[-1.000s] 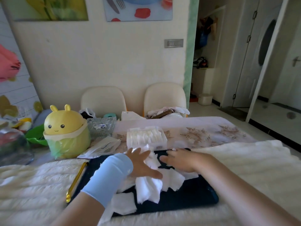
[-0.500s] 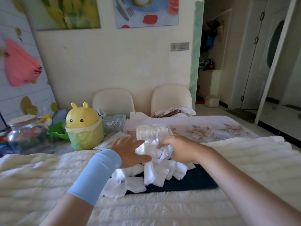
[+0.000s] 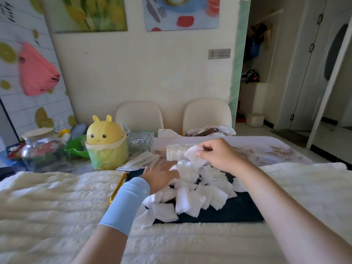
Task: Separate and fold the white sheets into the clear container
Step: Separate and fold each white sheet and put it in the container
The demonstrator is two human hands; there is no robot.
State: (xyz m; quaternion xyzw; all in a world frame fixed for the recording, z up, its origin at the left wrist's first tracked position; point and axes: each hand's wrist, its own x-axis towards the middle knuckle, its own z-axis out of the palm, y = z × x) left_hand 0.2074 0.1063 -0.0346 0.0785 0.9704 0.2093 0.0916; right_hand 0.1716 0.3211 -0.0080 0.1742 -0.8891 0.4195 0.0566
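Note:
A heap of small white sheets lies on a dark mat in front of me. My right hand pinches one white sheet lifted above the far end of the heap. Just behind that sheet stands the clear container, with white sheets packed inside. My left hand, with a light blue sleeve on the forearm, rests flat on the heap's left side, fingers spread.
A yellow bunny-shaped bin with a green bag stands at left, beside a glass jar, a green bowl and a clear glass dish. A gold strip lies left of the mat. White fluffy cloth covers the table. Two cream chairs stand behind.
My right hand has risen from the heap with a single sheet pinched in it. My left hand stays pressed on the heap. The camera view has tilted up.

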